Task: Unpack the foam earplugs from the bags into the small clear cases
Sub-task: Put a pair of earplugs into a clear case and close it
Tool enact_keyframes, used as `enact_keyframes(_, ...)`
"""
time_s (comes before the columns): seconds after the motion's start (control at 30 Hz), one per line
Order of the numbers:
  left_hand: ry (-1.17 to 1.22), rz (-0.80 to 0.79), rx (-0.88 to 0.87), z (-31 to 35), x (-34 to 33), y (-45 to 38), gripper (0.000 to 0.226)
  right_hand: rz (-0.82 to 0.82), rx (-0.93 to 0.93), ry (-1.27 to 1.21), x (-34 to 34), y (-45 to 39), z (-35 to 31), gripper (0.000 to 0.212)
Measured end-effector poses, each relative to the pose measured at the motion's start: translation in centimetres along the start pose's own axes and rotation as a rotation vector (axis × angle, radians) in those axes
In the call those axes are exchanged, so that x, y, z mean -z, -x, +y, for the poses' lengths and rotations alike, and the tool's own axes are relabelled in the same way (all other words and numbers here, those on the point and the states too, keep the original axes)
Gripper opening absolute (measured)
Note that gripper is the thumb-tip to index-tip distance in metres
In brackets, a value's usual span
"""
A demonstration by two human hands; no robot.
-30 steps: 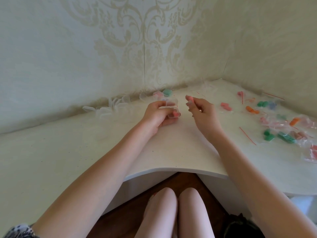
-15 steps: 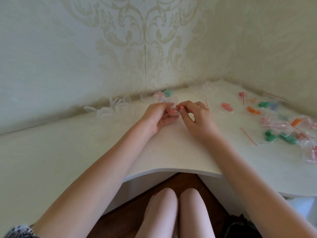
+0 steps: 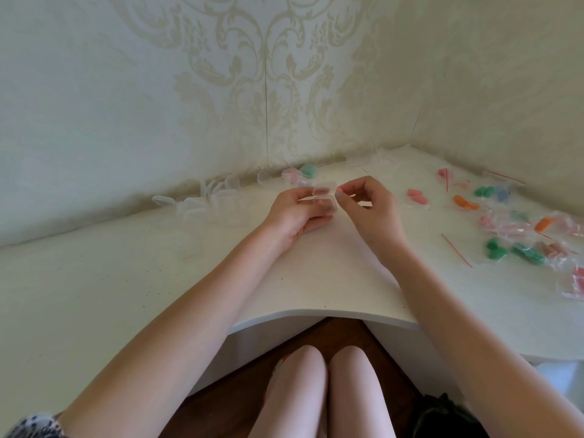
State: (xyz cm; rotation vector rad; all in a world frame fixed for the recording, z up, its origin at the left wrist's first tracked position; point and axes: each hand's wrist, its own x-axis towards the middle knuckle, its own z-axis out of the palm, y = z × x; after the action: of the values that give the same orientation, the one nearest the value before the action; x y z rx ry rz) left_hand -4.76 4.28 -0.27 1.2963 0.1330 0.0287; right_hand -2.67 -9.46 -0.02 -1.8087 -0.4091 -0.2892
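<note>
Changes since a second ago, as we log them:
- Right hand (image 3: 373, 205): crosses from well apart to just beside the left hand (image 3: 297, 211), fingertips at the small clear case (image 3: 325, 197).
- Pink earplug: no longer at the right fingertips; pink now shows inside the case.
- Case: lid now raised.

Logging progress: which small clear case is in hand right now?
The clear case that the left hand holds, at the right hand's fingers; the other empty cases lie by the wall.
</note>
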Motion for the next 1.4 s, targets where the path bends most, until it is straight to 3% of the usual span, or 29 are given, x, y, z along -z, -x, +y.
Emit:
enact_keyframes(0.13,-0.040,-0.027,0.004,-0.1,0.0,-0.1,0.021,-0.028,-0.023,-0.023,-0.2,-0.1,0.3,0.005)
enact_keyframes(0.37,0.040,-0.094,0.102,-0.2,0.2,-0.4,0.040,0.023,-0.010,0.109,-0.8,0.2,0.3,0.014)
enact_keyframes(0.57,0.143,-0.069,0.088,-0.1,0.3,-0.3,0.028,0.052,-0.001,0.255,-0.8,0.3,0.2,0.020)
enact_keyframes(0.77,0.138,-0.098,0.042,-0.3,0.3,-0.3,0.023,0.062,-0.042,0.127,-0.7,0.2,0.1,0.016)
enact_keyframes(0.93,0.136,-0.107,0.038,-0.4,0.0,-0.3,0.027,0.135,0.055,0.055,-0.8,0.4,-0.4,0.011)
enact_keyframes(1.1,0.149,-0.131,0.048,-0.4,0.2,-0.4,0.015,0.103,0.156,0.160,-1.1,0.4,-0.1,0.007)
enact_keyframes(1.3,0.220,-0.110,0.091,-0.2,0.3,-0.5,0.039,0.019,0.248,0.218,-1.2,0.3,0.4,0.009)
enact_keyframes(1.4,0.252,-0.074,0.095,-0.1,0.5,-0.5,0.039,-0.018,0.301,0.267,-1.4,0.4,0.6,0.006)
